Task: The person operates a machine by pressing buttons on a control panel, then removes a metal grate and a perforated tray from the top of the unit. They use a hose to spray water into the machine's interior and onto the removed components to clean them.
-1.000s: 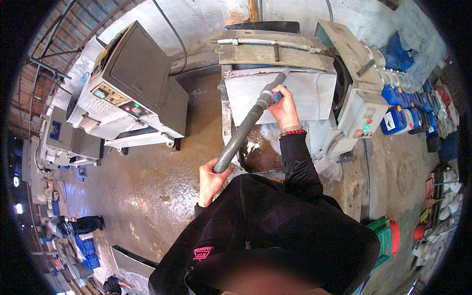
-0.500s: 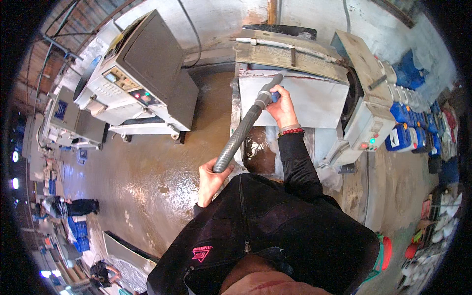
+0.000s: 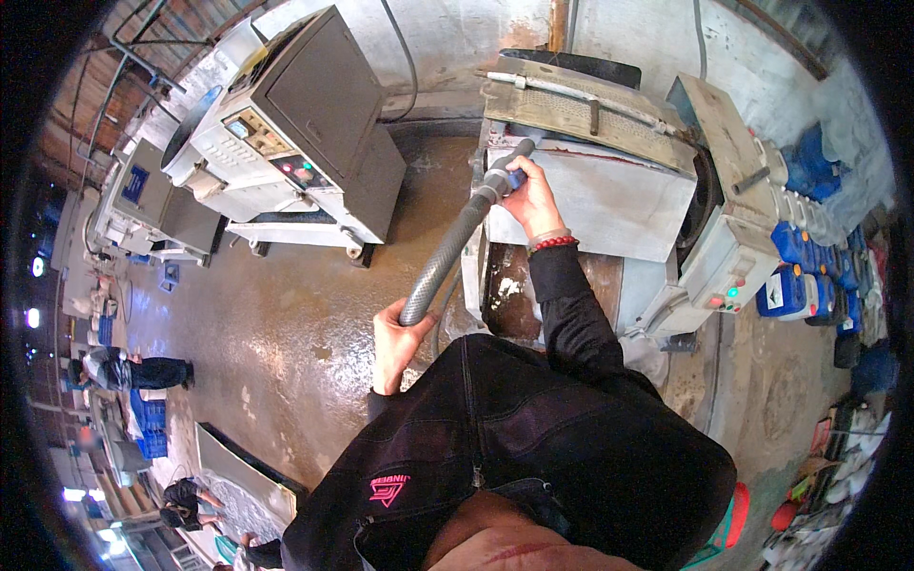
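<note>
A thick grey ribbed hose runs up and away from me, ending in a valve and a dark nozzle tip. My left hand is wrapped round the lower part of the hose, which passes out of sight below it. Up at the valve, my right hand grips a small blue lever, a red bead bracelet on its wrist. The nozzle points at the left part of a white machine with a tilted perforated lid. Whether water leaves the tip I cannot tell.
A grey machine with a control panel stands at the left. Below the white machine lies a basin of brown water. Blue jugs line the right side. The floor is wet. Other people stand far left and lower left.
The nozzle and both hands have shifted left relative to the white machine, toward its left corner. The whole view has moved a little, showing more of the basin. Both hands keep their grip.
</note>
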Available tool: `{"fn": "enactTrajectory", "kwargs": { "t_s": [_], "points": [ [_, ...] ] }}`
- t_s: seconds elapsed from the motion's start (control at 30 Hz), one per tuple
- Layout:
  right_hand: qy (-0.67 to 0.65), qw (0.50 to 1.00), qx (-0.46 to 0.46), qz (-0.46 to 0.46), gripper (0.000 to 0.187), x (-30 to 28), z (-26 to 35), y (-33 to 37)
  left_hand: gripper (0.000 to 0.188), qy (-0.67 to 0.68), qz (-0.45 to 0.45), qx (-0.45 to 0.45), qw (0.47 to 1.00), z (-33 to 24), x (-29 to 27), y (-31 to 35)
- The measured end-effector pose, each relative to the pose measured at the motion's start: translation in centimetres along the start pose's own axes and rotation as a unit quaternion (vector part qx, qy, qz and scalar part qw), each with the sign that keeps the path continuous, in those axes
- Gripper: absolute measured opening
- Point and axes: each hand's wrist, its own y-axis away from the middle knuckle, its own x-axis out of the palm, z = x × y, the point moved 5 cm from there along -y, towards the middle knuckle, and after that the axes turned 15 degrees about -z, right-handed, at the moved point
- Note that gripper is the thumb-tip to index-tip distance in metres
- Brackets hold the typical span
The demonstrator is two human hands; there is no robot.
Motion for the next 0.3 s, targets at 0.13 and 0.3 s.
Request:
{"fn": "enactTrajectory", "kwargs": {
  "t_s": [0.13,0.3],
  "points": [
    [0.011,1.000,0.001,0.008,0.018,-0.1,0.1,-1.5,0.019,0.012,-0.030,0.004,0.999,-0.9,-0.1,-0.9],
    [0.015,0.999,0.006,0.044,0.027,0.2,-0.1,-3.2,0.021,-0.014,-0.053,0.039,0.998,-1.0,-0.6,-2.0]
  ]
}}
